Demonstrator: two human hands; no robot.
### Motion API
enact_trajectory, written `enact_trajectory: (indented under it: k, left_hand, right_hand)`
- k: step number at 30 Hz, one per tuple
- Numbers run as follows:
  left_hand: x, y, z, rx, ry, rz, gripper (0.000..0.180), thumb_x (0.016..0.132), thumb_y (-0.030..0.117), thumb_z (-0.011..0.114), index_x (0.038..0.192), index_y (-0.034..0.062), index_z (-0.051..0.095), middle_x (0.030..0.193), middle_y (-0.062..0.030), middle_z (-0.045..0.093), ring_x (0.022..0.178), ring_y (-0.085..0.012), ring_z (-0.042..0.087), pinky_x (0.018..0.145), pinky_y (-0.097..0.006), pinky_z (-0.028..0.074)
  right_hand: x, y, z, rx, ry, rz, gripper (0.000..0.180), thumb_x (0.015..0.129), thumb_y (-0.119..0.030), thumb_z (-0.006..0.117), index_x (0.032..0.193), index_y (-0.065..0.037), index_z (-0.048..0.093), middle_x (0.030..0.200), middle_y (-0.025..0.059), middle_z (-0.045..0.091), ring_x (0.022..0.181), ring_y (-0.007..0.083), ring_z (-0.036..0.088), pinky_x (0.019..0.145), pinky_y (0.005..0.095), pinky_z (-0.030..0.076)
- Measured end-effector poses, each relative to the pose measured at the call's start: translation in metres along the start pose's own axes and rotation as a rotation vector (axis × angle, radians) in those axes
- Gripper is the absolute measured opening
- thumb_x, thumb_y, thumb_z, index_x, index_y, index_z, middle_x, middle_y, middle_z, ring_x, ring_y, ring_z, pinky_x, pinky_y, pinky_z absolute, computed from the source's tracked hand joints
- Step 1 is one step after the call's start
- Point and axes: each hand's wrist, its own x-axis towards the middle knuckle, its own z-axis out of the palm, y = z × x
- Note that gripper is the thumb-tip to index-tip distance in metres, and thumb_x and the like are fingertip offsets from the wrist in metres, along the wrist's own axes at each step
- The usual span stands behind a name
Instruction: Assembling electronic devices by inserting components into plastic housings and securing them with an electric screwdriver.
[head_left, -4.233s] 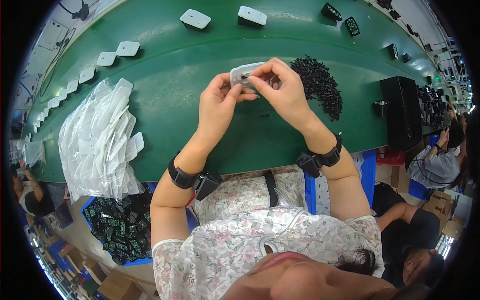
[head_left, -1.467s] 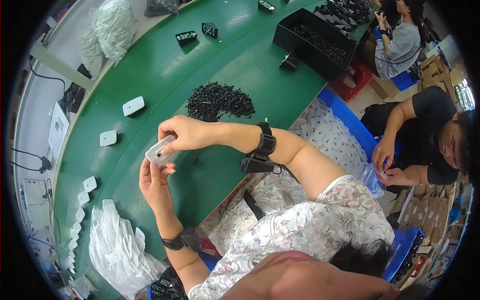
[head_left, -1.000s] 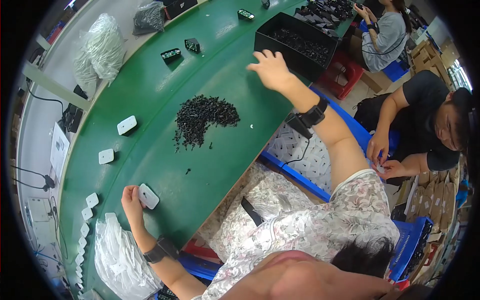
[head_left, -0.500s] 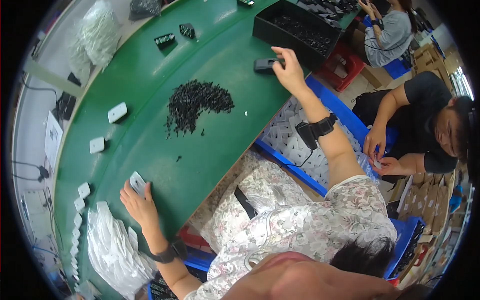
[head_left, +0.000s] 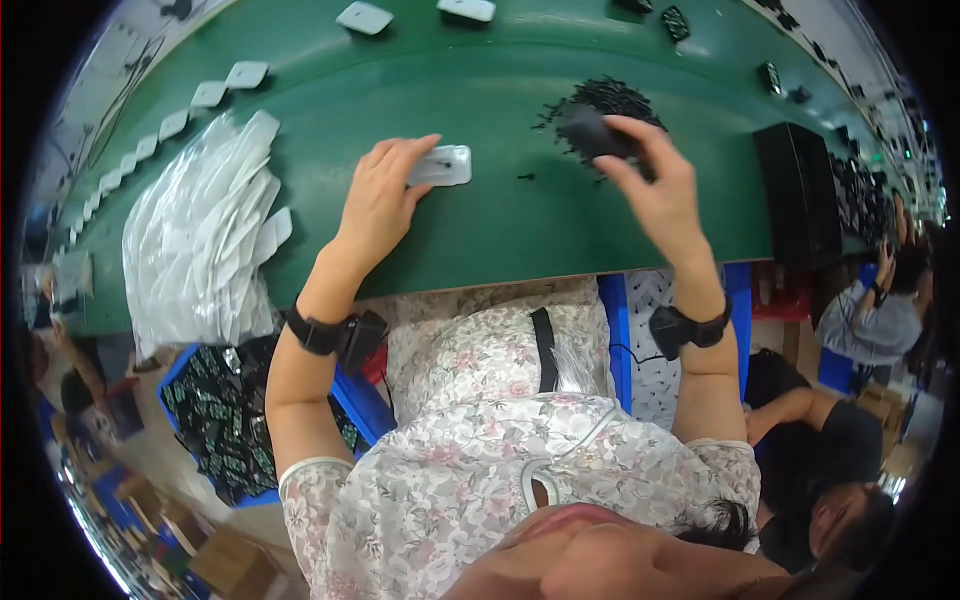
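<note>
Long curved green work table (head_left: 520, 230) across the upper view; blue plastic crates (head_left: 350, 395) below its near edge; brown cardboard boxes (head_left: 150, 520) on the floor at lower left

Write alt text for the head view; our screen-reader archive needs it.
A person's left hand rests on a small clear packet on a green table, while the right hand holds a small black part beside a heap of black pieces.

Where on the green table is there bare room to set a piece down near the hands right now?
Bare green table lies between the left hand, which rests on the white part, and the right hand, which holds a black piece. The strip along the near edge is also free. It is crowded left by the clear bags and around the pile of black parts.
</note>
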Motion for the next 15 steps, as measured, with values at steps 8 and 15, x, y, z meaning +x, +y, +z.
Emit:
enact_trajectory:
  k: [8,15]
  left_hand:
    - [-0.019,-0.002,-0.008,-0.269,0.191,-0.121,0.053,0.076,-0.011,0.054,0.126,0.0056,0.049,0.123,-0.0136,0.054,0.113,-0.0306,0.051,0.094,-0.038,0.042]
    - [-0.027,-0.005,-0.004,-0.127,0.106,0.003,0.057,0.075,-0.013,0.044,0.127,0.0086,0.052,0.131,-0.0083,0.052,0.120,-0.0264,0.049,0.099,-0.037,0.038]
  right_hand:
    - [0.041,-0.043,0.085,-0.024,-0.310,-0.426,0.038,0.073,-0.003,0.070,0.109,-0.004,0.059,0.108,0.0112,0.061,0.100,0.0288,0.057,0.086,0.0357,0.047]
    - [0.041,-0.041,0.100,-0.169,-0.394,-0.483,0.036,0.073,-0.004,0.069,0.108,-0.005,0.059,0.106,0.0092,0.061,0.099,0.0274,0.057,0.083,0.0356,0.048]
